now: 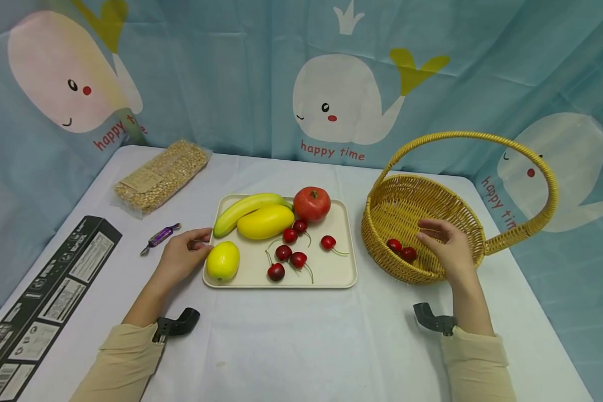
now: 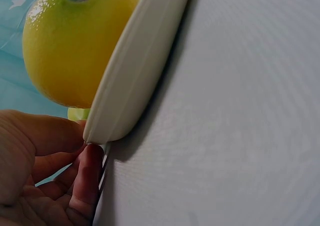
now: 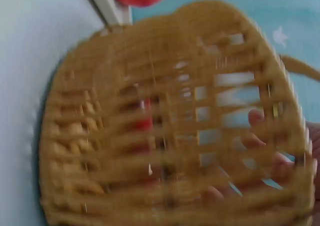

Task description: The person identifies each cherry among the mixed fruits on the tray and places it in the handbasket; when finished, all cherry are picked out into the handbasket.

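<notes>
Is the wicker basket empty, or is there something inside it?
Not empty: the head view shows two red cherries inside the basket, near the right hand.

From here, the dark box [image 1: 50,301] runs off the head view at eight o'clock. In the right wrist view the basket [image 3: 155,158] is blurred, cut off at six o'clock, and partly hides its cherries [image 3: 144,118] and, toward four o'clock, the right hand [image 1: 449,244].

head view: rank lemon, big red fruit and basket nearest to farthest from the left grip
1. Lemon: just right of the left grip, at the tray's left end.
2. Big red fruit: farther right, near the tray's back edge.
3. Basket: right of the tray, farthest.
</notes>
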Tool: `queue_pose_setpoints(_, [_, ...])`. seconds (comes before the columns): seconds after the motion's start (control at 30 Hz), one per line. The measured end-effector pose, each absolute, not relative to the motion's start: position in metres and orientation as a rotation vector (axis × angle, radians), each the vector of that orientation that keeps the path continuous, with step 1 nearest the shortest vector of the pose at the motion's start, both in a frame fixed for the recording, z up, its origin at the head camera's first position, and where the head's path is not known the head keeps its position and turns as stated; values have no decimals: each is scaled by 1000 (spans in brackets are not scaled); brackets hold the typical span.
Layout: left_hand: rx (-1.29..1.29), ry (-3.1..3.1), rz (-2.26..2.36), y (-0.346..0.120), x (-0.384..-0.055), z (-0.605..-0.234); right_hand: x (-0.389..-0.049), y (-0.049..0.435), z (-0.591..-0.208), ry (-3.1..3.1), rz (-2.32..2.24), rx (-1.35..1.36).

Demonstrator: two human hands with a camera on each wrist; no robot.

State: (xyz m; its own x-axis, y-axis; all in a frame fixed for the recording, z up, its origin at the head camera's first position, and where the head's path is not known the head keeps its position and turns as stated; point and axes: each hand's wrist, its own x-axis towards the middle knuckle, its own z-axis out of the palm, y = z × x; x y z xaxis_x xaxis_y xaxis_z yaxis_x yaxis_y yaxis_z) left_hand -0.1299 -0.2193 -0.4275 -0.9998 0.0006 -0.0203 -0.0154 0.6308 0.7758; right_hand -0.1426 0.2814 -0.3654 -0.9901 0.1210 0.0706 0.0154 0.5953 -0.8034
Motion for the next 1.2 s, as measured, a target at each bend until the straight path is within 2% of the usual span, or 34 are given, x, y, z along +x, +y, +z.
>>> queue_pose_setpoints(0.57, [-4, 2833, 1343, -222, -130, -433, -141, 187, -343, -2364, 1743, 361])
queue_pose_setpoints(0.9, [-4, 2823, 1340, -221, -130, -433, -151, 142, -371, -2609, 1611, 464])
queue_pose_setpoints(1.2, [-9, 2824, 1354, -221, -129, -431, -160, 129, -392, -2800, 1473, 455])
